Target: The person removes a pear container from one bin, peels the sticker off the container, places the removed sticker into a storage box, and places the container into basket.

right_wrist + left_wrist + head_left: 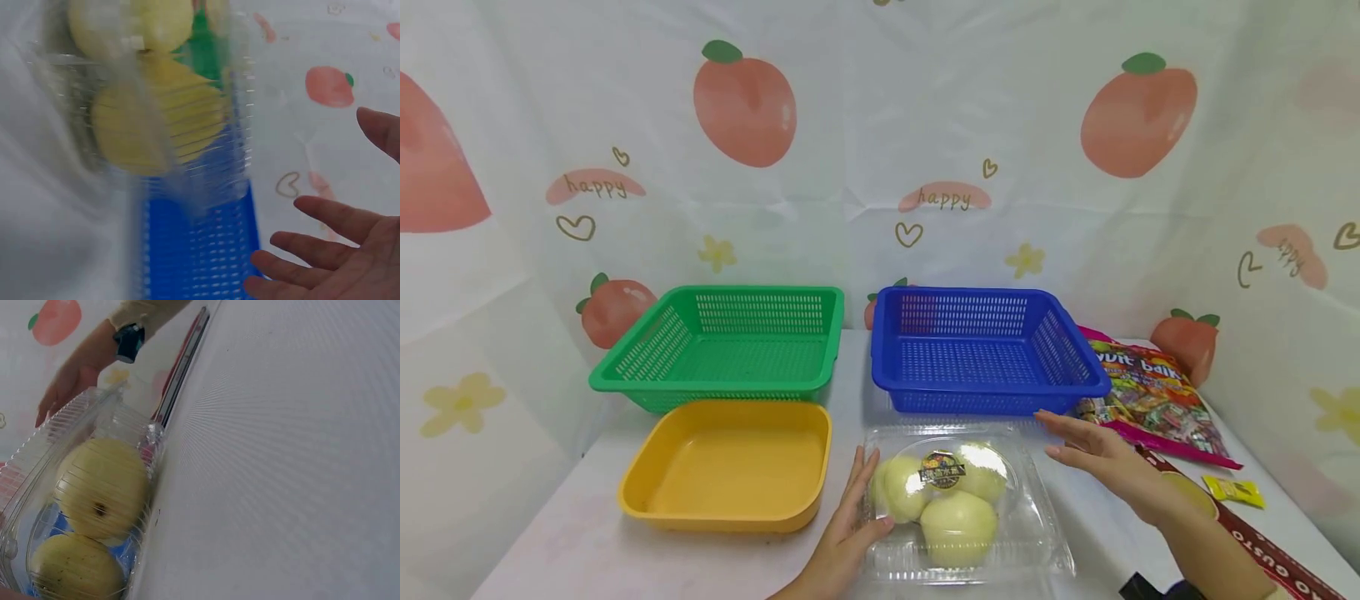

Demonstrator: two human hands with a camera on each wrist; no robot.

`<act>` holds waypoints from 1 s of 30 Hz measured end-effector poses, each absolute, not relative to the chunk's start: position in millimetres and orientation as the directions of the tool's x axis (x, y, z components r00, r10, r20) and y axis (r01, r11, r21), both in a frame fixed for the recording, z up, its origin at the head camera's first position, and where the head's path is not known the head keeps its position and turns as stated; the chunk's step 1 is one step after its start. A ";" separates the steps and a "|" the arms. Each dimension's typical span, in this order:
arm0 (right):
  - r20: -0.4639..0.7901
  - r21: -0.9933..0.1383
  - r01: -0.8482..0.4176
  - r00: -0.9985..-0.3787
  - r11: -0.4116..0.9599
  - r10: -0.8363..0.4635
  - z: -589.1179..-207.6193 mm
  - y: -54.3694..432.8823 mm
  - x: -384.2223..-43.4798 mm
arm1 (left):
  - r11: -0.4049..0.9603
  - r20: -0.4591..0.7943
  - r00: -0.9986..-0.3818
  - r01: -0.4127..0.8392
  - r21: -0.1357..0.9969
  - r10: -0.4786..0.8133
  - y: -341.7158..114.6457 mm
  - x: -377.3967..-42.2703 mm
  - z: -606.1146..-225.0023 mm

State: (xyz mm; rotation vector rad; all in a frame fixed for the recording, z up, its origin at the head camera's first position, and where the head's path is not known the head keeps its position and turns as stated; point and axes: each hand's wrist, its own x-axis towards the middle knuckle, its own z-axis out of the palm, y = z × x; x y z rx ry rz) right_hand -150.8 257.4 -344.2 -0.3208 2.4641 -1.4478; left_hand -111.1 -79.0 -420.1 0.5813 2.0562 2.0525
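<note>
A clear plastic clamshell box [1030,537] with its lid down lies on the table in front of me. Inside it are round, pale yellow-green fruits [958,527] that look like pears, under a dark round label [942,470]. My left hand [844,533] rests against the box's left side, fingers extended and thumb at the near left edge. Off the box's right side hovers my right hand [1101,462], holding nothing. In the right wrist view its fingers [331,215] are spread and apart from the box. Close up, the left wrist view shows two fruits [103,487] through the ribbed plastic wall.
Behind the box stands a blue basket [992,392], with a green basket [715,387] to its left. A yellow tray [722,521] sits at the left. On the right lie a candy bag [1157,392], a small yellow packet [1234,492] and a long dark red package [1262,542].
</note>
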 end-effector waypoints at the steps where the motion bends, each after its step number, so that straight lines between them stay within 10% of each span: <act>1: -0.099 -0.866 -0.087 -0.936 0.493 -0.339 -339.1 255.9 -151.9 | -0.024 0.136 -0.908 0.138 0.990 0.395 -79.2 -111.1 -420.3; 9: 0.033 -0.794 -0.362 -0.828 0.489 -0.560 -314.7 228.2 -165.8 | -0.016 0.118 -0.906 0.122 0.992 0.407 -80.4 -110.0 -419.7; 30: -0.167 -0.756 -0.378 -0.678 0.535 -0.716 -311.9 152.3 -211.5 | -0.039 0.145 -0.899 0.142 0.989 0.414 -79.6 -111.8 -420.1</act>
